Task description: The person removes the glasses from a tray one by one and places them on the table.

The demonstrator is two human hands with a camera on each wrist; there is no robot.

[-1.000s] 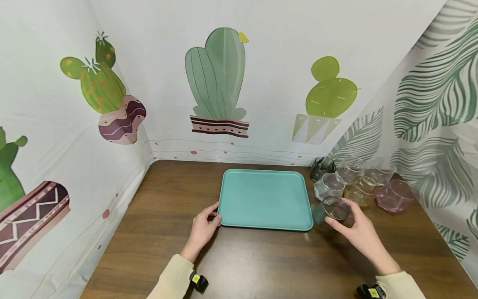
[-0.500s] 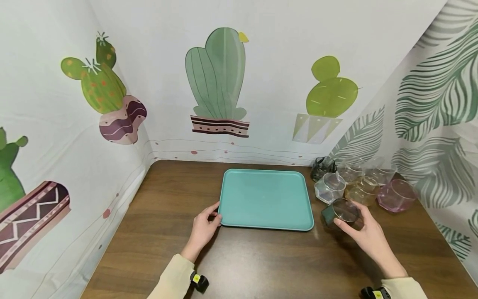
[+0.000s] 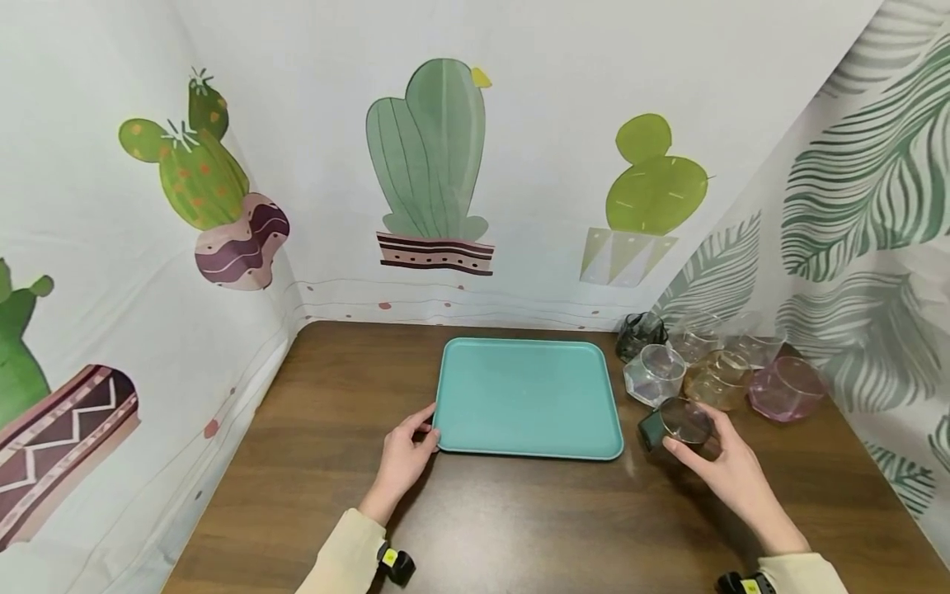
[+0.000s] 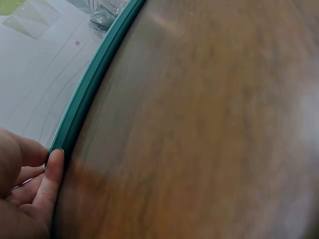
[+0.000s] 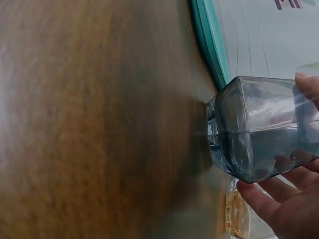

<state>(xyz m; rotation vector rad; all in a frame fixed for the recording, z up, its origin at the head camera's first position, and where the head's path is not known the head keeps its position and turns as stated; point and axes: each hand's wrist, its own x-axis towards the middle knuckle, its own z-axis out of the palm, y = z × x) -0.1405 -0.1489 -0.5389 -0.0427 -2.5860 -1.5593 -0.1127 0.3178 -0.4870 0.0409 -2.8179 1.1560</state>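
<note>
In the head view my right hand holds a smoky grey glass from its right side, thumb on the near side and fingers on the far side. The right wrist view shows this glass with a faceted, angular base close over the tabletop, fingers curved around its upper part. It stands just right of a teal rectangular tray. At the tray's near left corner, my left hand pinches the edge between thumb and fingers. The left wrist view shows the thumb against the teal rim.
Behind the held glass stand several more: a clear one, an amber one, a pink one, and others at the back. A dark glass sits by the tray's far right corner. Patterned cloth borders the wooden table.
My right hand has moved a little right with the grey glass, from right at the tray's edge to a small gap beside it. The left hand and the tray stay put.
</note>
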